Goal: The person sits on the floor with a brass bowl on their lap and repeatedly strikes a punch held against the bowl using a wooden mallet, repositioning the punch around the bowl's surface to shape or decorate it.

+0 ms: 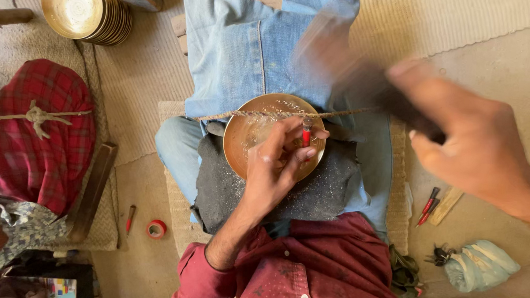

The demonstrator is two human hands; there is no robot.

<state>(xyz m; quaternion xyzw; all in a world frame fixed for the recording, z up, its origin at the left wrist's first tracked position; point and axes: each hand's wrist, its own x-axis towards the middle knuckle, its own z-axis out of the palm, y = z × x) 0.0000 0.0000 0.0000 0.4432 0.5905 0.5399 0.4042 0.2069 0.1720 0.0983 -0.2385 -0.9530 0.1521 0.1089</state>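
Woven mats cover the floor where the person sits cross-legged in jeans and a dark red shirt. Far left lies a red checked bundle tied with cord, and above it a stack of brass plates leans on its side. Lower down, a roll of red tape sits on the bare floor. In the middle, a brass plate rests on a dark grey cloth spread over the lap, with a rope stretched across its upper edge. The left hand lies on the plate, its fingers closed around a small red-handled punch held upright against the metal. To the right, the right hand is raised above the plate, fingers wrapped around a dark hammer, blurred in motion. Red-handled tools and a pale cloth lie on the floor beyond.
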